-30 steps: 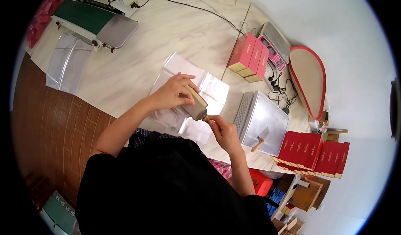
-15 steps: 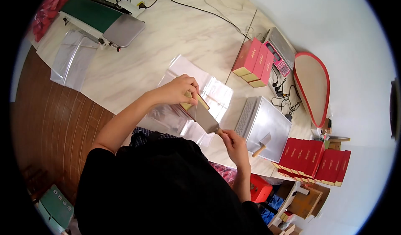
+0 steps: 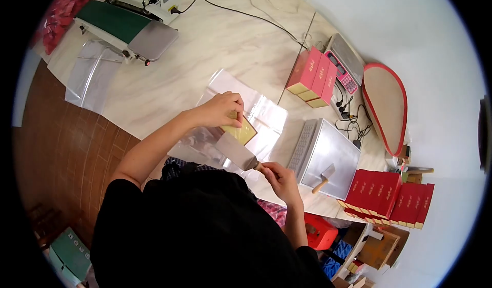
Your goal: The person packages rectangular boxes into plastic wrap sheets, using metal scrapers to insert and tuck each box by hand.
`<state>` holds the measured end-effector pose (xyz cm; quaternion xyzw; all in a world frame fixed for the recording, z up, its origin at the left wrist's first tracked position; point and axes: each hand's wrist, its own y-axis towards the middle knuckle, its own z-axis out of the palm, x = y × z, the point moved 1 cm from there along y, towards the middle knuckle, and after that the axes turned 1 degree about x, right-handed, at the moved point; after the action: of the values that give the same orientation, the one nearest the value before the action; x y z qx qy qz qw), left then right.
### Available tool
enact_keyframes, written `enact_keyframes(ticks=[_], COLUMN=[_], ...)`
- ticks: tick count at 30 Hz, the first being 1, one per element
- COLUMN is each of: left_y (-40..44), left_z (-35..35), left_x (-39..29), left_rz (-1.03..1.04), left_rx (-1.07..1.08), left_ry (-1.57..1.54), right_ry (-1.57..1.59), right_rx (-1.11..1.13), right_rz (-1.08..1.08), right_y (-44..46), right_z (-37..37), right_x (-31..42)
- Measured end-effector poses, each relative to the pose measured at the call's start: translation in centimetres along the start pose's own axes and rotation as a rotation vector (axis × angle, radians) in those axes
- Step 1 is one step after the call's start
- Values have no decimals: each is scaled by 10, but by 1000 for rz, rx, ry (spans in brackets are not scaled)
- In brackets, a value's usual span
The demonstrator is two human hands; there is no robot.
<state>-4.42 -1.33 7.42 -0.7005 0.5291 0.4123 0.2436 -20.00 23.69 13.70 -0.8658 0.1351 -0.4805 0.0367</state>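
Observation:
My left hand (image 3: 225, 110) grips a box with a yellow face and dark edges (image 3: 246, 131), held tilted over the clear plastic bags (image 3: 270, 115). The fingers are bent over its upper edge. In my right hand (image 3: 281, 179) is the wooden handle of a wide metal scraper (image 3: 236, 151). Its blade points up and left, beside the lower edge of the box. Whether blade and box touch, I cannot tell.
Right of my hands, a second scraper (image 3: 324, 178) lies on a metal tray (image 3: 333, 157). Red boxes (image 3: 312, 75) stand by a pink-edged scale (image 3: 342, 73); more red boxes (image 3: 373, 191) are stacked at the right. A machine with a green belt (image 3: 115, 21) occupies the upper left.
The scraper has moved down and left, away from the face of the box, which now shows more yellow. My left hand has kept its grip.

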Motion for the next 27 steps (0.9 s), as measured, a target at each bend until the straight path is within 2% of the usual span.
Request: enact_keyframes(ticks=[5, 8, 10, 14, 16, 17, 18, 20, 27], left_y=[1, -1, -5, -19, -26, -29, -28, -25, -16], left_z=[-3, -6, -6, 12, 29, 37, 41, 49, 48], left_x=[-8, -8, 5, 22, 30, 29, 28, 30, 40], left_rz=[-32, -142, -145, -181, -173, -140, -142, -13, 34], left_rx=[13, -72, -238, -362, -524, -560, -562, -682, -765], left_ry=[11, -77, -258, -337, -667, -731, -734, -711, -609], right_ry=[-80, -130, -151, -239, -275, -322, -370, -426, -602], right_rx=[-13, -34, -55, -130, -145, -181, -218, -216, -165], right_rz=[-20, -14, -20, -63, -55, -99, -143, -141, -119], right_y=[17, 23, 24, 22, 22, 21, 21, 23, 14], right_z=[6, 3, 2, 0, 2, 4, 6, 7, 3], right_x=[1, 4, 5, 4, 2, 1, 2, 9, 11])
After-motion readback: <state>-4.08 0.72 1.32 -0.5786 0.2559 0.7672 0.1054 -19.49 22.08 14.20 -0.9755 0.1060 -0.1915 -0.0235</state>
